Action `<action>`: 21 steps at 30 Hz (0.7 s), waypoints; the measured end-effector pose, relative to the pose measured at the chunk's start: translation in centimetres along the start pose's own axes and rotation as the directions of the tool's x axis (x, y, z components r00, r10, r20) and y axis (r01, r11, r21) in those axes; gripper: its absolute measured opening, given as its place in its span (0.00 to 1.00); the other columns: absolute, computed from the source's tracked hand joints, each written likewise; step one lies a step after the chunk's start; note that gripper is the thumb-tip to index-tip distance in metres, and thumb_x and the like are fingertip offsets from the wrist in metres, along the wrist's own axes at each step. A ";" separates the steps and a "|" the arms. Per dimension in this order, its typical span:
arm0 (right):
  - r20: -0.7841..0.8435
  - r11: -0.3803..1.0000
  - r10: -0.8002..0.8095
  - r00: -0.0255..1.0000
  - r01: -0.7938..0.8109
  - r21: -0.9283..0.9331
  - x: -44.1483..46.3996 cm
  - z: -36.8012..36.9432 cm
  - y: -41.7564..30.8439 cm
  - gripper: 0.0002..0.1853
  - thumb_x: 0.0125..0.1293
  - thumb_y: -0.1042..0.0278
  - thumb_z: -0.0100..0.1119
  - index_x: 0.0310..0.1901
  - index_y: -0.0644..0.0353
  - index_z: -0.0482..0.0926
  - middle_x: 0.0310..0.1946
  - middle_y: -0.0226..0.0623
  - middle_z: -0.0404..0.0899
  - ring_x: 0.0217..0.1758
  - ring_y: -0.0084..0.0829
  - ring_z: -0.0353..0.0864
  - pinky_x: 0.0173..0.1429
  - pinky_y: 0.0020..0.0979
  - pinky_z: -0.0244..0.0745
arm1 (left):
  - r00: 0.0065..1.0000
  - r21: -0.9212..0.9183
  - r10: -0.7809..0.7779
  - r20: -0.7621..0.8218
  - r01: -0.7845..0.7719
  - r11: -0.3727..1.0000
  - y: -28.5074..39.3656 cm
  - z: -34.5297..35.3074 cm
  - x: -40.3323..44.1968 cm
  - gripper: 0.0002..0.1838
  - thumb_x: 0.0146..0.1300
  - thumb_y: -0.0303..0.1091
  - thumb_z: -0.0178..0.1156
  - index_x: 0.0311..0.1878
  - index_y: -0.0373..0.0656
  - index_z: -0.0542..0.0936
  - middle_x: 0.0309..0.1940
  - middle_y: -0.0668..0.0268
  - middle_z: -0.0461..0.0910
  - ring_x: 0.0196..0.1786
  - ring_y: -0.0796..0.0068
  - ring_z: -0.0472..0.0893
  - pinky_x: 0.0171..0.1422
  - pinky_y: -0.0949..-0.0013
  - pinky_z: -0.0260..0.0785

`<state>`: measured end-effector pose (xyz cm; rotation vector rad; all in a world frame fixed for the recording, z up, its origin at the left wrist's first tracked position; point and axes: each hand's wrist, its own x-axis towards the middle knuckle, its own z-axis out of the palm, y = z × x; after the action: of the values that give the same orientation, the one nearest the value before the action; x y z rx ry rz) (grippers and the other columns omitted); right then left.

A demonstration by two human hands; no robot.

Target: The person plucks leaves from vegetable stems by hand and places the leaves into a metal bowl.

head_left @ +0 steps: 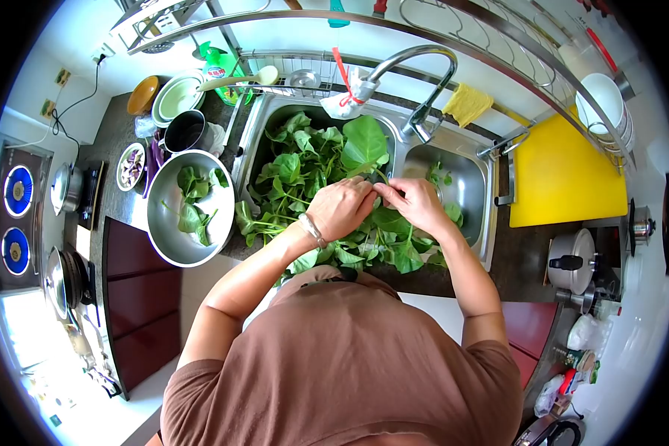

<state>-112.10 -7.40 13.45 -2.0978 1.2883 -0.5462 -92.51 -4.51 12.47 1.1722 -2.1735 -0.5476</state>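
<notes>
Both my hands meet above the sink, fingers pinched together. My left hand (pixel 342 207), with a bracelet at the wrist, and my right hand (pixel 412 202) grip the thin stem of a leafy green (pixel 364 143). Its one broad leaf points away from me, over the left basin. Beneath and around my hands lies a heap of leafy greens (pixel 293 165), filling the left basin and spilling over the front edge of the counter. The fingertips partly hide the stem. To the left, a steel bowl (pixel 167 233) contains several picked leaves (pixel 193 215).
The right basin (pixel 416 154) of the steel sink has a few leaf bits. A curved faucet (pixel 453 67) rises behind it. Dark pot (pixel 186 131), stacked bowls (pixel 180 98) and eggplants (pixel 153 160) stand left. A yellow cutting board (pixel 565 175) is at right; a metal rack hangs overhead.
</notes>
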 end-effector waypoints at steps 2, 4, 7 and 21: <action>0.057 1.000 0.013 0.998 -0.013 0.008 0.0 0.1 0.3 0.20 0.66 0.49 0.60 0.28 0.59 0.76 0.12 0.37 0.66 0.15 0.37 0.65 0.24 0.37 0.60 | 1.000 0.090 0.015 0.017 -0.017 0.996 0.4 -0.1 -0.3 0.07 0.63 0.32 0.57 0.38 0.37 0.76 0.31 0.54 0.79 0.32 0.53 0.80 0.35 0.56 0.71; 0.103 0.998 0.013 0.995 -0.019 0.063 0.2 0.6 1.5 0.20 0.67 0.50 0.59 0.30 0.60 0.76 0.13 0.38 0.67 0.16 0.36 0.64 0.25 0.36 0.61 | 1.000 0.068 0.012 -0.026 -0.010 0.998 0.3 0.4 -0.6 0.06 0.62 0.31 0.57 0.37 0.38 0.76 0.31 0.54 0.79 0.34 0.54 0.80 0.37 0.57 0.72; 0.158 0.964 -0.012 0.987 -0.030 0.263 0.5 1.0 1.5 0.19 0.68 0.51 0.58 0.32 0.62 0.76 0.16 0.39 0.69 0.18 0.32 0.63 0.26 0.35 0.61 | 0.991 0.030 -0.073 -0.112 0.077 0.997 0.1 1.2 -0.8 0.04 0.60 0.28 0.56 0.35 0.38 0.75 0.30 0.54 0.78 0.36 0.53 0.79 0.39 0.58 0.73; 0.173 0.886 -0.068 0.983 -0.020 0.462 3.1 1.7 0.1 0.15 0.72 0.59 0.55 0.37 0.64 0.79 0.21 0.28 0.74 0.25 0.16 0.65 0.29 0.25 0.63 | 0.844 -0.438 -0.491 -0.217 0.365 0.822 -1.1 1.5 -0.6 0.11 0.68 0.33 0.50 0.34 0.34 0.73 0.27 0.49 0.76 0.31 0.46 0.75 0.37 0.55 0.67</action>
<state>-109.73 -9.77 12.30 -1.7183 0.9165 -0.5878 -92.62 -4.43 10.56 1.4237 -1.4339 -0.8623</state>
